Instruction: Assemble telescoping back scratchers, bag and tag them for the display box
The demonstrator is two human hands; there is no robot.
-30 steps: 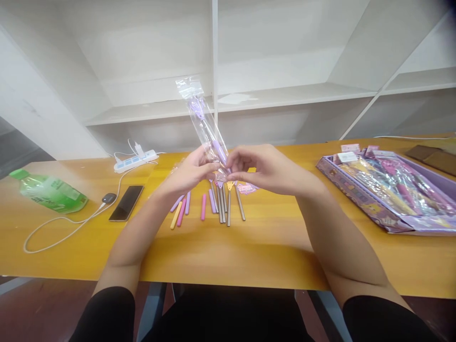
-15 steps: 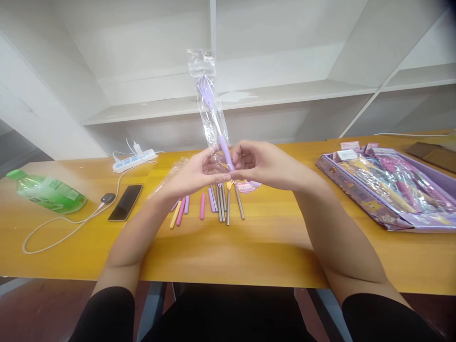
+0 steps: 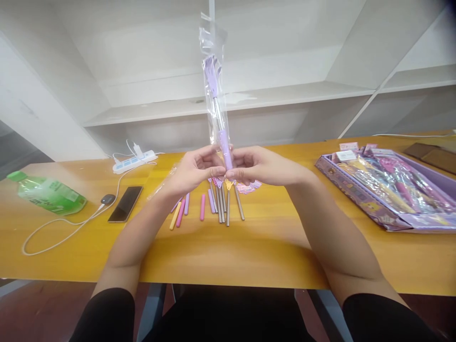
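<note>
A purple back scratcher (image 3: 223, 137) with a metal shaft stands nearly upright inside a clear plastic bag (image 3: 213, 40), its claw end on top. My left hand (image 3: 199, 171) grips the lower end of the bagged handle from the left. From the right, the fingers and thumb of my right hand (image 3: 254, 165) close on the same end. Below my hands, several metal scratcher shafts (image 3: 228, 204) with pink and yellow claw heads lie on the table. Beside them are loose coloured handles, among them a yellow handle (image 3: 175, 216) and a pink handle (image 3: 202, 207).
A purple display box (image 3: 359, 199) of bagged scratchers stands on the right. Pink cards (image 3: 247, 187) lie behind my right hand. To the left are a phone (image 3: 125, 204), a green bottle (image 3: 50, 192), a power strip (image 3: 135, 161) and a white cable (image 3: 64, 247).
The bagged back scratcher has risen a little and tilted closer to upright. My right hand has shifted left, nearer to my left hand, at the handle's lower end.
</note>
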